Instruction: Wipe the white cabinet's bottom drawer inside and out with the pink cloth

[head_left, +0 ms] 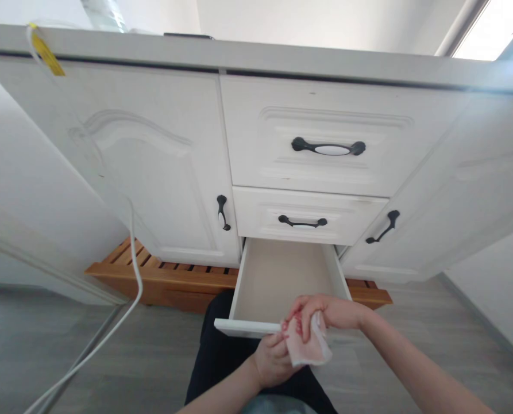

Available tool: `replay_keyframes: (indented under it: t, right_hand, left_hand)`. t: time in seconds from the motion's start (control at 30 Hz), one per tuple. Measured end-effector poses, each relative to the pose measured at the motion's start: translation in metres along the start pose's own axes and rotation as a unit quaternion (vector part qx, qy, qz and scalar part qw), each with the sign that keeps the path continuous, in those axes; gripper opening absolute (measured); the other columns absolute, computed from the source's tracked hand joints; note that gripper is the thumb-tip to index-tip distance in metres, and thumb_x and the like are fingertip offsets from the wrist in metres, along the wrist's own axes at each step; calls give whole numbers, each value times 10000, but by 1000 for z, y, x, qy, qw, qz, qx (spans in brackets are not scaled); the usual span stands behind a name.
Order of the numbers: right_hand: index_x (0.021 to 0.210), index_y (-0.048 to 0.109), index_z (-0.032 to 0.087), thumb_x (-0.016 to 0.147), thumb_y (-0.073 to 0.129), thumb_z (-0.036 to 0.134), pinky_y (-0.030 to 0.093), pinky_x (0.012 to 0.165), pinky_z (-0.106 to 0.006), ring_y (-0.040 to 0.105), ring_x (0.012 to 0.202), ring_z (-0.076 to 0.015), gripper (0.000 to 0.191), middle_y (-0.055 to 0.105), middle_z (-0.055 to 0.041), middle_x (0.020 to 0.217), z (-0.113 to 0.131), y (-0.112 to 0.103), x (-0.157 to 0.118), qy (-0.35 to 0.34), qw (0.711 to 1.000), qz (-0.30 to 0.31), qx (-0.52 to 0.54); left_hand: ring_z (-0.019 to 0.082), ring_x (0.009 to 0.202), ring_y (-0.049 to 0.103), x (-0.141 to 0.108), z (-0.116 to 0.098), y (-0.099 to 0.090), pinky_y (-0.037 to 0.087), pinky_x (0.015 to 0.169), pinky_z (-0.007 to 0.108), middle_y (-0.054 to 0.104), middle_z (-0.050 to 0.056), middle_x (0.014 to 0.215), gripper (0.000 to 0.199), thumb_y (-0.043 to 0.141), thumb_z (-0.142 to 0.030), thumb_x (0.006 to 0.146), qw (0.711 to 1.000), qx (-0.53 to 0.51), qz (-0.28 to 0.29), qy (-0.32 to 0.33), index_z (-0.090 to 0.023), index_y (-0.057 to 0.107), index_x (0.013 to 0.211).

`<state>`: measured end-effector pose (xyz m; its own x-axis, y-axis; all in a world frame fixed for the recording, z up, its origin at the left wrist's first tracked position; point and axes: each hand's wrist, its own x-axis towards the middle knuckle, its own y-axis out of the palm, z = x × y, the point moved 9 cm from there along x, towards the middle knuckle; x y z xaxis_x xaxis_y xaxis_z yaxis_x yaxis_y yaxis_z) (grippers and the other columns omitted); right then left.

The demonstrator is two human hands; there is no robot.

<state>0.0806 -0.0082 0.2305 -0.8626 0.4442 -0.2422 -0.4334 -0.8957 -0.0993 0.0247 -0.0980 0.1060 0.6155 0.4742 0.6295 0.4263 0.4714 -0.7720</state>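
Observation:
An opened lower drawer (277,282) juts out toward me, its inside bare and pale. At its front edge my right hand (323,313) is closed on a thin white wipe (310,348), which hangs crumpled below the fingers. My left hand (273,359) is just left of it, fingers curled and pinching the near side of the same wipe. Both hands are close together over the right part of the white drawer front (247,328). Some fingertips are hidden behind the wipe and the other hand.
Two shut drawers with black handles (328,148) are above the open one. White cupboard doors (153,172) flank them under a countertop (282,56). A slatted wooden bench (174,284) stands below. A white cable (138,276) with a yellow tag (47,54) hangs at left.

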Motion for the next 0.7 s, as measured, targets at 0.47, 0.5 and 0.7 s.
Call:
replay_keyframes:
  t: [0.47, 0.5, 0.7]
  right_hand:
    - [715, 773, 320, 525, 529, 267, 465, 1031, -533, 614, 1176, -373, 314, 684, -155, 1190, -119, -44, -260, 148, 769, -603, -150]
    - [748, 774, 302, 558, 533, 271, 467, 1035, -550, 608, 1179, -383, 308, 668, -153, 1202, -121, -37, -256, 140, 744, -634, -160]
    - [1302, 619, 250, 840, 488, 249, 422, 1134, -516, 470, 1378, -350, 480, 423, -119, 1528, -110, -14, -178, 51, 671, -681, -289]
  left_hand:
    - [137, 1257, 527, -1, -11, -17, 309, 1182, 295, 580, -81, 1449, 342, 587, -349, 932, 1000, -30, 2, 9, -315, 657, 1264]
    - [135, 1255, 526, 1, -9, -13, 308, 1177, 290, 574, -87, 1457, 333, 586, -343, 937, 1000, -20, -1, 12, -322, 659, 1261]
    - [140, 1243, 536, 34, 29, 15, 295, 1171, 287, 607, -61, 1416, 436, 589, -361, 931, 998, -33, 59, -13, -308, 576, 1364]
